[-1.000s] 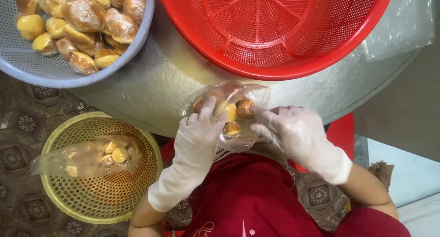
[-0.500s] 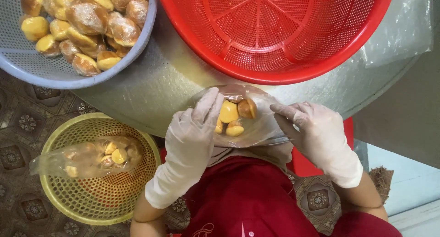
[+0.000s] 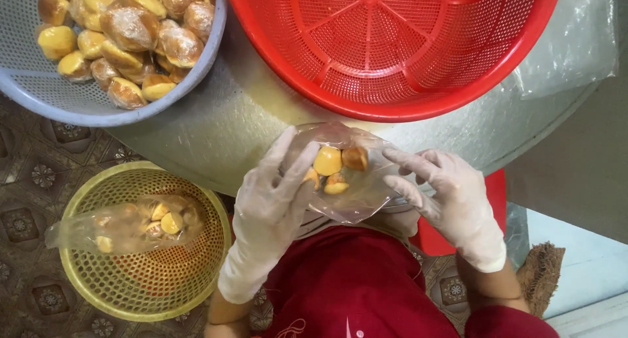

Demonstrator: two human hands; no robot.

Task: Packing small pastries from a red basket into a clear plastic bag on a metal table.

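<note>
Since half a second ago, the right gloved hand has come back in to the clear plastic bag of small yellow and brown buns, its fingers now spread and laid against the bag's right side. Left to right: a yellow round plastic basket sits on the patterned floor with a filled clear bag of buns lying across it (well to the left of the fingers). Above it, a grey-blue plastic basket heaped with glazed buns rests on the round metal table. Next, the left gloved hand cups the held bag from the left, its fingers loosely spread along it. Beyond both hands' fingertips stands a large red plastic mesh basket. Far right lies a crumpled clear plastic sheet.
</note>
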